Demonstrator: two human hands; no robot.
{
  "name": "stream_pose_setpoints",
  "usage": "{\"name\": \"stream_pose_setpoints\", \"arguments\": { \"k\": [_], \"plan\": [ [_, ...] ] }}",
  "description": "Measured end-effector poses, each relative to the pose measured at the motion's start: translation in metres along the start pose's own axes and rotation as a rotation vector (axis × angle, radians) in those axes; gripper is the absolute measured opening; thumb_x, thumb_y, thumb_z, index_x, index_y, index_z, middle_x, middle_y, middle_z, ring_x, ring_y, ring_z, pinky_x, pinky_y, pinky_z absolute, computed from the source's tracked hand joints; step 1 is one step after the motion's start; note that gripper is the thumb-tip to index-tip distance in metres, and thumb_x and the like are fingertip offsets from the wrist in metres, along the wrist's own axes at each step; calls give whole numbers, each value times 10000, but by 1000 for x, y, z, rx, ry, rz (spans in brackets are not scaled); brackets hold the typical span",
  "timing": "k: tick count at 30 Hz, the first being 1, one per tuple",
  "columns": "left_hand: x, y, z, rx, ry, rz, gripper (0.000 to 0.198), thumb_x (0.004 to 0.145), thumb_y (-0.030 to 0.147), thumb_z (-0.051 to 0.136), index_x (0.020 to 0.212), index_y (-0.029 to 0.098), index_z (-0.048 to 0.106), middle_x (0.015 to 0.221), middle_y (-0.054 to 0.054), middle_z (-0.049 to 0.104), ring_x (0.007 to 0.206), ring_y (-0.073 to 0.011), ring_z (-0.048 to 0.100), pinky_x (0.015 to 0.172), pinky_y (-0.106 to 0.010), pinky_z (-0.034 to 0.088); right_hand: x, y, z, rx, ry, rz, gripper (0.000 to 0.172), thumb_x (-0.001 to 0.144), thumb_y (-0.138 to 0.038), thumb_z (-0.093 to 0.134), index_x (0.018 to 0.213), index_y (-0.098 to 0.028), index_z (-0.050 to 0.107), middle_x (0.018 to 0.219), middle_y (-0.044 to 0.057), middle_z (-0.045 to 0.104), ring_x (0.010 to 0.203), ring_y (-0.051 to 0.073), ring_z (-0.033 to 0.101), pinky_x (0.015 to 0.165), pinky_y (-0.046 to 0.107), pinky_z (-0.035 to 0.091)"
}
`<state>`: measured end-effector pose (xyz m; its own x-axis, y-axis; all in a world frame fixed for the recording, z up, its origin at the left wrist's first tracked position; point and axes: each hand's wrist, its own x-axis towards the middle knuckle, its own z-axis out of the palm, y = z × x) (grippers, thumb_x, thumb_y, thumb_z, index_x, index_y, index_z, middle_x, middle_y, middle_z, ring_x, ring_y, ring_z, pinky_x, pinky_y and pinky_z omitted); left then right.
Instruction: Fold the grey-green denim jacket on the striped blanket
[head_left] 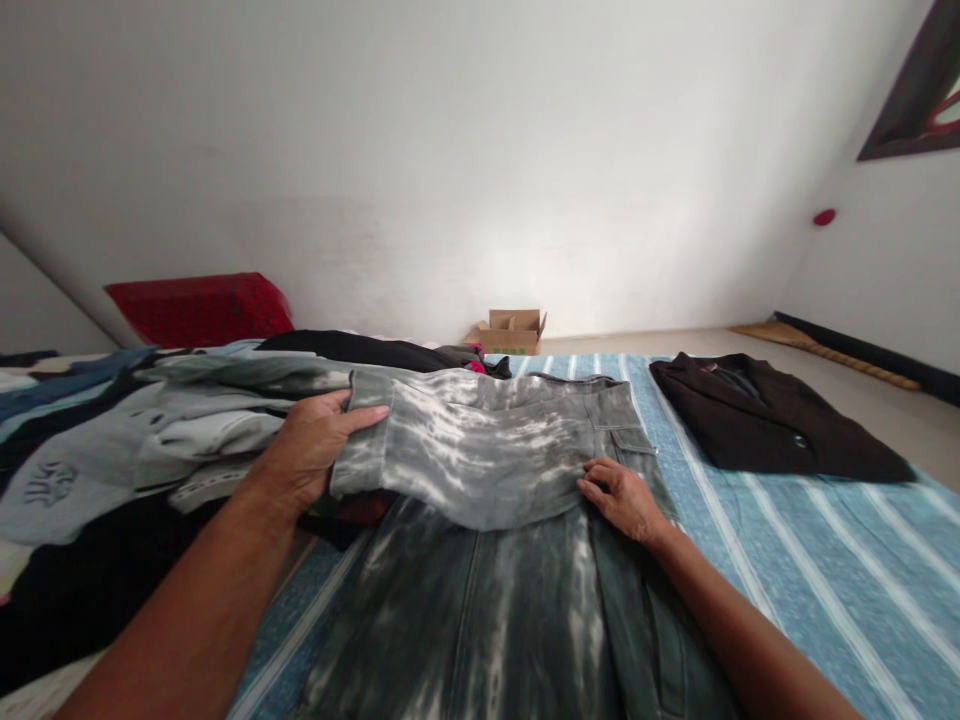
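Grey bleach-streaked denim jeans (480,450) lie on the blue striped bed (787,540), legs doubled over. Your left hand (311,450) clamps the folded edge; your right hand (626,500) rests open and flat, likely pinning the crease.

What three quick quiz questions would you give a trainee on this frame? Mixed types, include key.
1. True or false: the right hand lies flat on the grey jeans.
2. What lies on the striped sheet to the right of the jeans? A) a dark jacket B) a towel C) a shoe
3. Short answer: which hand has its fingers round the folded edge of the jeans?
Key: 1 true; 2 A; 3 the left hand.
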<state>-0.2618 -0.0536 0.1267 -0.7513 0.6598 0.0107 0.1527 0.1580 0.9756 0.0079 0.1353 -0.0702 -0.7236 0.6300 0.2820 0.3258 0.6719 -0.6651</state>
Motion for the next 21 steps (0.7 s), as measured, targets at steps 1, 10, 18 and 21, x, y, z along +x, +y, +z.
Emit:
{"name": "stream_pose_setpoints", "arguments": {
  "k": [1,10,18,21],
  "plan": [
    [-1,1,1,0,-3,2,383,623,193,699,983,85,622,633,20,673,587,-169,627,588,-316,519,1,1,1,-13,-1,0,303,894,-377,424,728,-206,611,1001,63,612,869,182,601,799,318,440],
    [-16,17,8,71,-1,90,368,645,232,702,981,104,622,659,25,680,597,-155,617,575,-273,504,-1,4,5,-98,2,34,136,826,-276,505,861,-204,615,1137,70,585,981,200,585,822,319,437],
    [-44,55,62,190,-265,371,274,712,290,646,927,120,656,722,7,672,590,-147,601,544,-243,459,-1,-1,5,-132,-15,113,213,826,-263,528,981,-213,666,1249,71,550,1127,236,539,902,356,434],
    [-68,63,98,362,-479,596,125,753,242,593,771,130,645,660,18,624,553,-114,554,500,-201,394,-2,-2,3,-62,-11,160,169,826,-280,584,955,-228,680,1245,61,555,1114,252,546,908,373,442]
  ]
}}
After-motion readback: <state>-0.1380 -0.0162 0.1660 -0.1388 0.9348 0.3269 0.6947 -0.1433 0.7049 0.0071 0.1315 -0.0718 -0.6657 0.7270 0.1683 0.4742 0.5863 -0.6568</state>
